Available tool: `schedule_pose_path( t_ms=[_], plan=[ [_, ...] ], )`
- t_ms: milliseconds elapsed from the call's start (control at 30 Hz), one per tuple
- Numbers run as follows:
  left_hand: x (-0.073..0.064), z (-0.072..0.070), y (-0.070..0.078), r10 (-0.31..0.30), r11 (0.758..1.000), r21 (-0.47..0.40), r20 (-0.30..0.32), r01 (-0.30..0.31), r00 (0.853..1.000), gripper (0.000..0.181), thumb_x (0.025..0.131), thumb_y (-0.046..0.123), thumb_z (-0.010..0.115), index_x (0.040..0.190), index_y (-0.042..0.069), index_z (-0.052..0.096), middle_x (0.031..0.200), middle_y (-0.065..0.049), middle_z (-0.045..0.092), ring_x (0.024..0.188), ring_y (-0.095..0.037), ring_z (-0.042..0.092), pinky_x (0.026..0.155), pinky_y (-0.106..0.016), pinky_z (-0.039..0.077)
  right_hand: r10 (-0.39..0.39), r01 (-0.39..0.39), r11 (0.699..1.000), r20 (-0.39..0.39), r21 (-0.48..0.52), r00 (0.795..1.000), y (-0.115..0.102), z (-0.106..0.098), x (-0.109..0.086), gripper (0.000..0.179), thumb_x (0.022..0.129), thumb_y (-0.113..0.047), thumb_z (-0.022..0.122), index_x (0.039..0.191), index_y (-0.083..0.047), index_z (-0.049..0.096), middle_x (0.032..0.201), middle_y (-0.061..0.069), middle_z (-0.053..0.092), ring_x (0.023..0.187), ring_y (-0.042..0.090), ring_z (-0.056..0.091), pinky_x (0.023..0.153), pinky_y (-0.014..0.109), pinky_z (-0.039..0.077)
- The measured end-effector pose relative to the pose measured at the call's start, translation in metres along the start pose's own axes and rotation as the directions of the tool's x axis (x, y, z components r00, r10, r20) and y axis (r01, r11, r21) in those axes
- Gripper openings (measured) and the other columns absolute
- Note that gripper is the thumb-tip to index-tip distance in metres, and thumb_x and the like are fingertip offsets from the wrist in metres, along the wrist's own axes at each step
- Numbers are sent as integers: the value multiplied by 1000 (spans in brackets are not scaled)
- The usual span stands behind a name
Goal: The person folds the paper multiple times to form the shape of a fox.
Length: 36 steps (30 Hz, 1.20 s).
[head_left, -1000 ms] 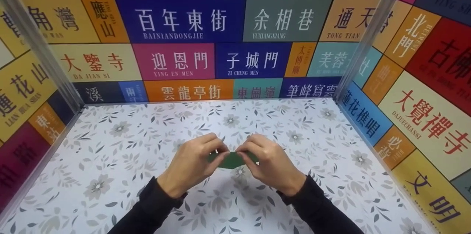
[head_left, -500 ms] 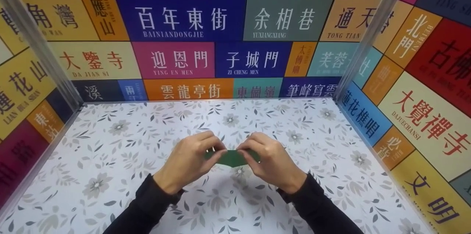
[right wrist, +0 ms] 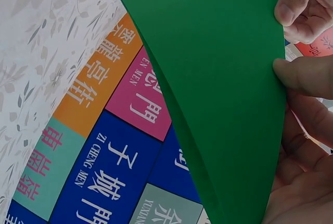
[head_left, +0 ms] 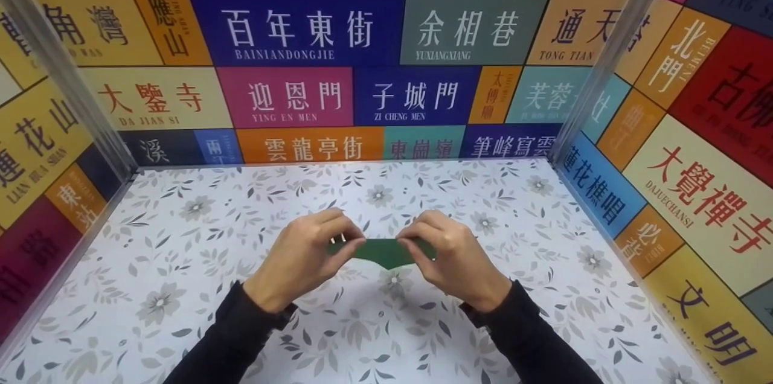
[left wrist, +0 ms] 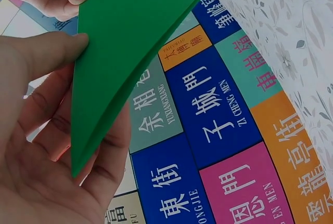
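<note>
A sheet of green paper (head_left: 386,251), folded into a triangle, is held up above the table by both hands. My left hand (head_left: 305,257) pinches its straight top edge on the left side, and my right hand (head_left: 456,260) pinches the same edge on the right. The triangle's point faces down toward me. In the left wrist view, the left thumb lies on the paper's (left wrist: 130,42) edge with the other fingers behind it. The right wrist view shows slightly parted layers along the paper's (right wrist: 223,78) lower side; the right thumb presses at its edge.
A white table (head_left: 163,348) with a grey leaf and flower print lies below the hands. Panels of coloured signs with Chinese lettering stand around it: a back wall (head_left: 290,28), a left wall (head_left: 36,179) and a right wall (head_left: 676,191). Clear strips run along the corners.
Both hands have moved slightly apart along the paper's top edge and a little away from me, so more of the green edge shows between them. The grip of both hands continues.
</note>
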<state>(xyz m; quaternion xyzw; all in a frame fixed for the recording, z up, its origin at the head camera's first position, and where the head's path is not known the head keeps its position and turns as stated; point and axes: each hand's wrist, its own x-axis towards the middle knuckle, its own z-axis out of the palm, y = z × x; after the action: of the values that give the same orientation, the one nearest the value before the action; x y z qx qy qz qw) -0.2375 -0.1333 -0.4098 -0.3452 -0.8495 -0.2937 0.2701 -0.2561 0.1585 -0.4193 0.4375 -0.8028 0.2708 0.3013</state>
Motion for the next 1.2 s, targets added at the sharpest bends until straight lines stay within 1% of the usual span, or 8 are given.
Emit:
schedule_pose_path(
  t_ms=[200,300,433,567,767,867,1033,1200],
  plan=[
    [0,-1,-1,-5,1000,-15,10,5,1000,9,100,17,93,101,14,85,96,0,82,83,-10,77,75,-29,68,2,-3,1000,4,20,1000,0,-1,1,8,102,-5,89,107,-10,84,98,4,75,88,15,75,77,28,68],
    [-1,-4,-2,-19,1000,-18,20,19,1000,7,101,16,92,102,15,85,98,0,82,84,-11,78,76,-28,69,3,-3,1000,5,17,1000,1,-2,1,8,101,-4,89,106,-9,84,98,4,76,89,15,76,77,28,68],
    [-1,-10,-7,-37,999,-4,2,37,999,8,100,12,92,102,14,85,97,0,81,85,-10,79,77,-29,70,12,-12,1000,-16,3,1000,6,-7,0,10,101,-2,89,107,-9,84,98,4,77,89,15,76,79,26,68],
    [-2,-16,-12,-30,999,25,-19,31,999,8,100,11,93,102,13,85,95,0,80,84,-9,78,76,-30,70,23,-23,1000,-38,-3,999,12,-14,-2,11,101,-1,88,109,-9,85,100,3,78,90,14,77,79,26,67],
    [0,-26,-19,-46,998,35,-36,48,998,7,101,11,92,101,13,86,93,-1,79,82,-12,77,73,-31,69,55,-56,998,-40,-12,998,20,-23,-2,8,104,-3,85,111,-8,86,101,3,79,91,14,78,79,28,67],
    [0,-31,-23,-53,998,43,-33,55,998,7,101,10,92,101,12,86,93,-2,80,82,-13,77,73,-32,68,66,-67,998,-37,-14,997,23,-25,-2,7,105,-4,85,111,-8,86,101,3,79,92,14,79,80,30,68],
    [-1,-37,-30,-85,994,67,-48,88,995,7,100,8,92,101,11,85,94,-3,81,82,-13,76,73,-32,68,85,-87,996,-54,-27,995,29,-29,-3,8,103,-2,86,109,-7,86,100,4,79,92,14,78,81,29,68],
    [-2,-41,-33,-128,988,74,-68,133,990,7,99,8,92,101,10,86,95,-3,82,83,-12,76,73,-37,68,118,-121,992,-56,-43,991,34,-32,-5,8,102,-3,87,108,-8,86,99,4,80,92,15,79,83,29,68]
  ],
)
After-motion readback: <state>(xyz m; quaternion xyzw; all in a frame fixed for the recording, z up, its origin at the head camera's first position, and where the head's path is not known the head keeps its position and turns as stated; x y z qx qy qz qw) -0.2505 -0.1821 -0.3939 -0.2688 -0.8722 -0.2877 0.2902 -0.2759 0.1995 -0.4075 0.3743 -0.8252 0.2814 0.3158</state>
